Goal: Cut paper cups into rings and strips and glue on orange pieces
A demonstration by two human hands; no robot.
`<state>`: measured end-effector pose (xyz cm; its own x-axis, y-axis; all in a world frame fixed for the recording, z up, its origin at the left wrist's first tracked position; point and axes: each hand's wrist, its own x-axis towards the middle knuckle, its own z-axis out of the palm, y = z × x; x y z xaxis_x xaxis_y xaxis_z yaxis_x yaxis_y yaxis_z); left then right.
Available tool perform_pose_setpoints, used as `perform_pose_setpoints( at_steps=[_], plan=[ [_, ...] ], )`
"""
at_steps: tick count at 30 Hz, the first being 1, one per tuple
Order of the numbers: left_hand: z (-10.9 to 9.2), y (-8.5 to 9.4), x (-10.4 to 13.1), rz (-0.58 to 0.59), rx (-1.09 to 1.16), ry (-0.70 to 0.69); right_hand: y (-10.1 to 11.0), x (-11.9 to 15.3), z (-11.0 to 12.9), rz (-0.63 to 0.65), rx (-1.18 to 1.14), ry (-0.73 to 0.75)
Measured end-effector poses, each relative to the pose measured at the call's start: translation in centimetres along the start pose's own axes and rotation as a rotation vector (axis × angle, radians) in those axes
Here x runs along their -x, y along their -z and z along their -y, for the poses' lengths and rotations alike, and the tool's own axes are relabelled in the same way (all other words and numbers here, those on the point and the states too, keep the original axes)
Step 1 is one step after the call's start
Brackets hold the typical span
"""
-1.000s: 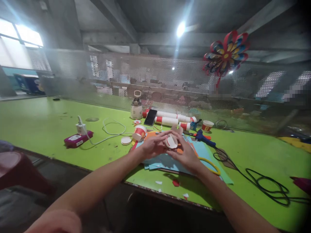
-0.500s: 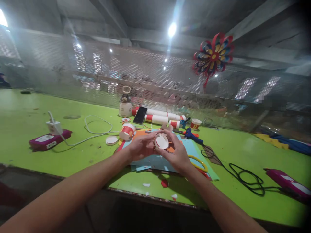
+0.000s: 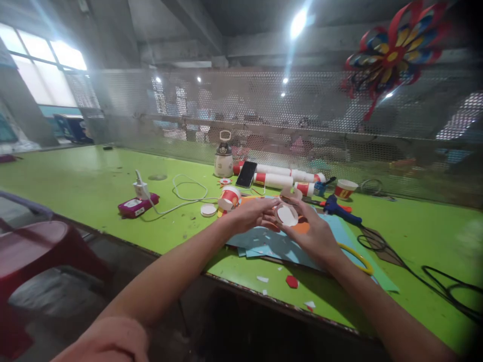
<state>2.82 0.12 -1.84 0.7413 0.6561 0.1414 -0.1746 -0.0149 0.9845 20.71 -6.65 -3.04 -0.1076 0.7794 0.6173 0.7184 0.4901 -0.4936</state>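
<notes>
Both my hands meet over a stack of light blue paper sheets (image 3: pixel 264 244) on the green table (image 3: pixel 75 181). My left hand (image 3: pixel 252 215) and my right hand (image 3: pixel 313 234) together hold a small white paper cup (image 3: pixel 286 215) with a red rim, its round base turned toward me. Another red and white cup (image 3: pixel 229 197) lies on its side just left of my left hand. An orange sheet (image 3: pixel 302 227) peeks out beneath the cup.
A yellow-handled pair of scissors (image 3: pixel 356 256), a blue glue gun (image 3: pixel 339 210) with black cable (image 3: pixel 433 279), stacked cups (image 3: pixel 279 178), a phone (image 3: pixel 246 174), a small bottle (image 3: pixel 223 161), a white lid (image 3: pixel 208 209), a pink pack with a charger (image 3: pixel 136 203), a paper pinwheel (image 3: pixel 392 50) on the mesh, a red stool (image 3: pixel 33 251).
The view swung back to the left and upward. My hands stayed together on the cup, turning it slightly so its flat base faces me.
</notes>
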Motion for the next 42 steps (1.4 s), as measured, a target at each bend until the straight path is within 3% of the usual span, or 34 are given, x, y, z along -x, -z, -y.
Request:
perform_pose_setpoints(
  at_steps=[4,8,11,13,17,22,30,42],
  plan=[
    [-2.4,1.5,0.6,-0.262,-0.219,-0.103,-0.2,0.1,0.0,0.047,0.057,0.015],
    [-6.2,4.6,3.5,-0.580,-0.404,-0.256,-0.7,0.6,-0.2,0.113,0.139,0.035],
    [-7.3,6.6,6.7,-0.689,-0.570,-0.213,-1.2,1.1,0.0,0.186,0.189,0.055],
    [-6.8,7.5,8.7,-0.732,-0.705,-0.108,-1.4,1.4,0.4,0.220,0.219,0.067],
    [-3.8,8.6,11.7,-0.727,-0.950,0.151,-1.3,1.5,1.5,0.247,0.271,0.102],
    [-1.3,8.7,12.6,-0.648,-1.166,0.275,-1.2,1.7,2.3,0.255,0.331,0.142],
    [-1.3,7.5,12.4,-0.473,-1.337,0.292,-1.7,2.0,2.7,0.268,0.418,0.193],
    [1.0,4.6,12.9,-0.590,-1.318,0.148,-3.2,-0.2,2.4,0.342,0.557,0.267]
  ],
)
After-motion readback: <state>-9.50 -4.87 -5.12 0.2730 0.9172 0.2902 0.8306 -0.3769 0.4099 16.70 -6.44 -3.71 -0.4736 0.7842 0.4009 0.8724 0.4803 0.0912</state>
